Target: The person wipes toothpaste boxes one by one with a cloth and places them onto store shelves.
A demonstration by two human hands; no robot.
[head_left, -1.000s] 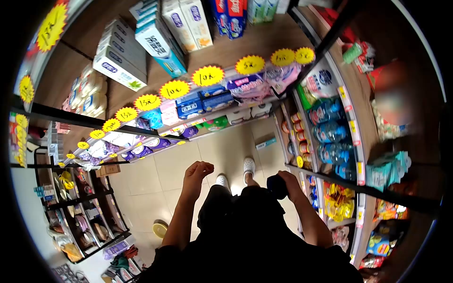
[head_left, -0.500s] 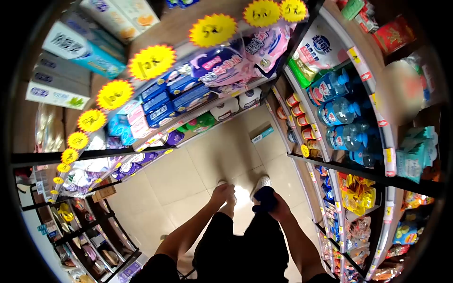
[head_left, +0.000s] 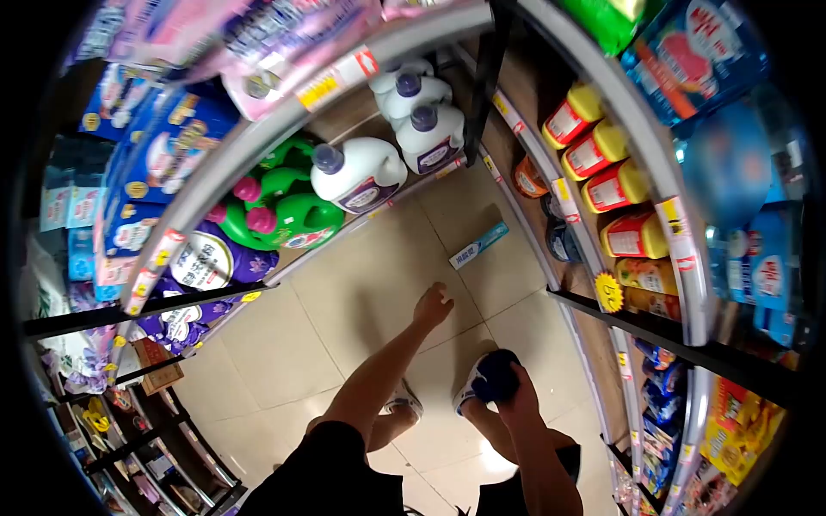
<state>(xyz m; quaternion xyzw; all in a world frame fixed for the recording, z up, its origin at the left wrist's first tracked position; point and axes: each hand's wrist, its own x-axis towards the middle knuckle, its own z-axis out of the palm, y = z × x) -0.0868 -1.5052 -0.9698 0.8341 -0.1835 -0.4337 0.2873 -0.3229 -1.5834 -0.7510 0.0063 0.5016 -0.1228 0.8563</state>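
Note:
My left hand (head_left: 433, 306) reaches down over the tiled floor, holding nothing, its fingers loosely apart. Ahead of it, a narrow white-and-teal box (head_left: 479, 245) lies flat on the tiles, with a gap between it and my fingertips. In my right hand (head_left: 521, 397) is a rounded dark blue item (head_left: 496, 376), held above my right shoe. Its kind is hard to make out, and the fingers are partly hidden behind it.
Shelves flank the floor on both sides. At the left stand white detergent jugs (head_left: 358, 175) and green bottles (head_left: 297, 221); at the right, yellow-lidded jars (head_left: 617, 187) line a low shelf. A brown carton (head_left: 158, 368) sits low at the far left.
My view has dropped closer to the floor and lower shelves. My left hand has stretched forward, towards the box. The right hand still holds the dark blue item.

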